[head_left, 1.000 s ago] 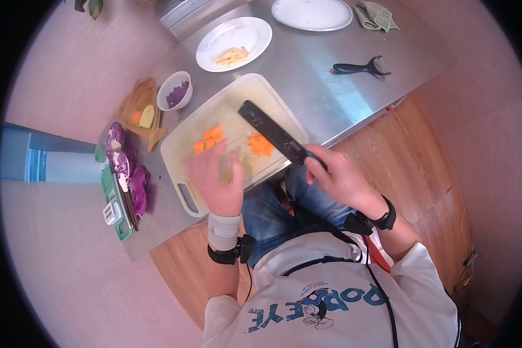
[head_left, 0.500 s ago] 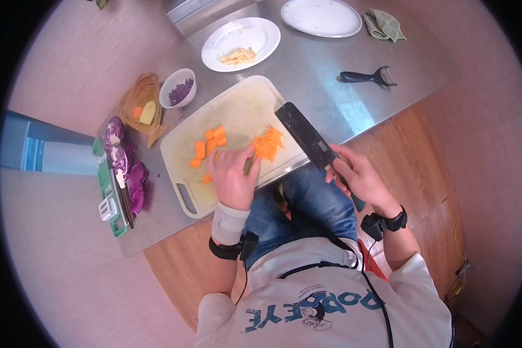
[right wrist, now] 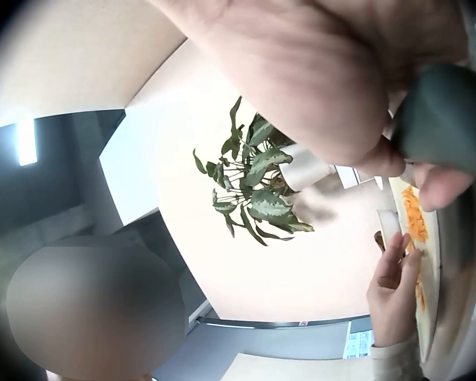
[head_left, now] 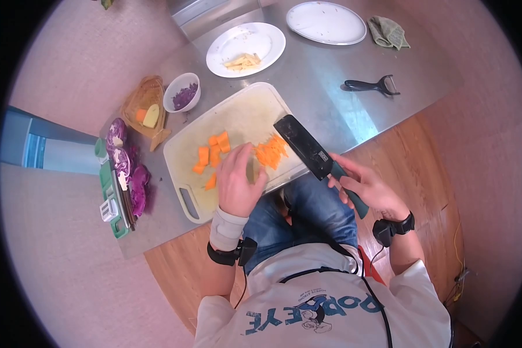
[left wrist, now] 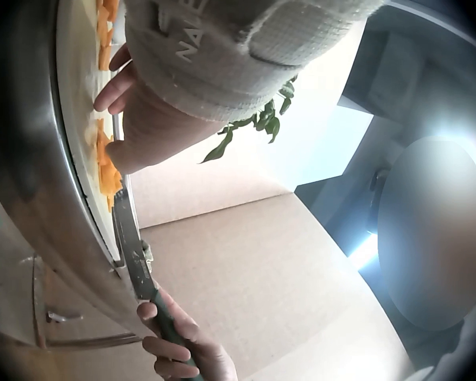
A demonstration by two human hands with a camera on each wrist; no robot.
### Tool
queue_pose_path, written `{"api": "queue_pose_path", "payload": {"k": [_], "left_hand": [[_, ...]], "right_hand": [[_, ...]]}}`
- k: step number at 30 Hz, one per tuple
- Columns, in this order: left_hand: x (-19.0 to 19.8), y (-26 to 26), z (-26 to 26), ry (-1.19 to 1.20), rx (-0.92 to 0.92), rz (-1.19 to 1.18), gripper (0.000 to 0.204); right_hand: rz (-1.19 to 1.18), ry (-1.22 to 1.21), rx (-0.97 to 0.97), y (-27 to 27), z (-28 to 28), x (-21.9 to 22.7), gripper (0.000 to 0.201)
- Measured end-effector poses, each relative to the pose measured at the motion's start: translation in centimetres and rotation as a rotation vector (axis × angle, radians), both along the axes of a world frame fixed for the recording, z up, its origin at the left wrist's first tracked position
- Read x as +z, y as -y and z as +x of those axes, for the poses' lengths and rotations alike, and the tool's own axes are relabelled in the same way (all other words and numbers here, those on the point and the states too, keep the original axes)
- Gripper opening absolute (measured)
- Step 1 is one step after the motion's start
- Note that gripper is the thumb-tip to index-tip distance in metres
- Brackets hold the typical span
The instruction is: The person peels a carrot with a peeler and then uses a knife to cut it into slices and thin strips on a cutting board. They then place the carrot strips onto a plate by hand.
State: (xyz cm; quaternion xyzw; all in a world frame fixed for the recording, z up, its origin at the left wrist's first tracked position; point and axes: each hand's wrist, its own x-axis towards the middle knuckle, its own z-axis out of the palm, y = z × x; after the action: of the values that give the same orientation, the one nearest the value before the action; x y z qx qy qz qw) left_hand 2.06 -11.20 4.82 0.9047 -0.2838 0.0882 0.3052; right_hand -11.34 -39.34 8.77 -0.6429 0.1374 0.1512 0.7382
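My right hand grips the dark green handle of a black-bladed cleaver. Its blade slants over the right edge of the cream cutting board. A small heap of orange carrot strips lies just left of the blade. My left hand is over the board's near side, next to the strips, fingers loosely bent and thumb apart. Several carrot chunks lie on the board beyond and left of that hand. In the left wrist view, the cleaver's blade tip overlaps the edge of the strips.
Left of the board are a bowl of shredded purple cabbage, a basket, cabbage pieces and a green tray. Behind stand a plate with pale strips and a second plate. A peeler and cloth lie right.
The cleaver has shifted right, off the middle of the board to its right edge. My left hand has moved right from the chunks to beside the strips, uncovering more chunks.
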Motion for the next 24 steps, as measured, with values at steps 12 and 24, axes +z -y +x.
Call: {"api": "queue_pose_path", "payload": {"k": [12, 24], "left_hand": [[0.9, 0.8, 0.6, -0.078, -0.075, 0.038, 0.066], [2.4, 2.3, -2.2, -0.524, -0.006, -0.544, 0.042]], "right_hand": [[0.029, -0.033, -0.095, 0.7, -0.9, -1.0, 0.054], [0.264, 0.145, -0.091, -1.1, 3.0, 2.0, 0.048]]}}
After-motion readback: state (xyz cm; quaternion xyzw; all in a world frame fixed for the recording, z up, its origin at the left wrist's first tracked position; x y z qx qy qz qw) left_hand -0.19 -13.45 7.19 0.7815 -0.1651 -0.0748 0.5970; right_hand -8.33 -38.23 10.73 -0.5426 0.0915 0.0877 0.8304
